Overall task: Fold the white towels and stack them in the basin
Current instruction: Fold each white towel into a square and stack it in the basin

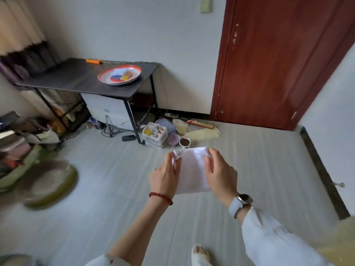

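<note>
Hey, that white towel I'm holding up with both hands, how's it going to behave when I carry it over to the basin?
The white towel looks thin and floppy: it hangs between the left hand and right hand, creased at the pinched corners. It is probably light, since fingertips alone hold it up. Released on one side, it would likely droop and unfold before reaching the basin.

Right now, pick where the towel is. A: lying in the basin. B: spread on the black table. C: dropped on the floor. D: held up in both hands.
D: the left hand and right hand grip the folded towel by its sides in the air above the floor, while the basin sits apart on the table.
</note>
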A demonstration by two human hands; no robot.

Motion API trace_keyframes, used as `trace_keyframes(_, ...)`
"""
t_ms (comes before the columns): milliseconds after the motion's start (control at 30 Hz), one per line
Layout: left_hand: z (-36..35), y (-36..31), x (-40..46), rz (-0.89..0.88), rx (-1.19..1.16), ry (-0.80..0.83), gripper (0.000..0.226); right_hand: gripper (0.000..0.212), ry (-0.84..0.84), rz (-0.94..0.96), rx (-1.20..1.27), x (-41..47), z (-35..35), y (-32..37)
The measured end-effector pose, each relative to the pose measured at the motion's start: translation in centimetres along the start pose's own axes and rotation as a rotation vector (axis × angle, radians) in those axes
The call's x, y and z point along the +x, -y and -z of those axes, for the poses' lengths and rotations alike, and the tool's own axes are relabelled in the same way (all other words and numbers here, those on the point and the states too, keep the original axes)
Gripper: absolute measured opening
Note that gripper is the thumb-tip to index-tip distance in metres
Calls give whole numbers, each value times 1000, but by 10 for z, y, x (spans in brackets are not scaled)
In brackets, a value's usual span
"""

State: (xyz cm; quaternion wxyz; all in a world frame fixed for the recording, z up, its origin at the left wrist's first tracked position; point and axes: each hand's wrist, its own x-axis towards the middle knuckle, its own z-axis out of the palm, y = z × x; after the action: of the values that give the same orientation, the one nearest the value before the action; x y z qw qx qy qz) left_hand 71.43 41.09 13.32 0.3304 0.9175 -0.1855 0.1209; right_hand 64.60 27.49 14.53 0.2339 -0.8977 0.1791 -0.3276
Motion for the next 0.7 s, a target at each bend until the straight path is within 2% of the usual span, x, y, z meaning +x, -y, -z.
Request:
trace_keyframes(367, 14, 160, 234, 123, 273, -83, 34, 18, 307, 473, -16, 214, -243, 87)
trace_keyframes(467, 26, 204, 281, 205, 307, -93, 31, 22, 406, 534, 47, 255, -304, 121)
trace_keyframes(700, 35, 326, 416, 319, 300, -86, 33, 22, 434, 595, 107, 357, -449, 195)
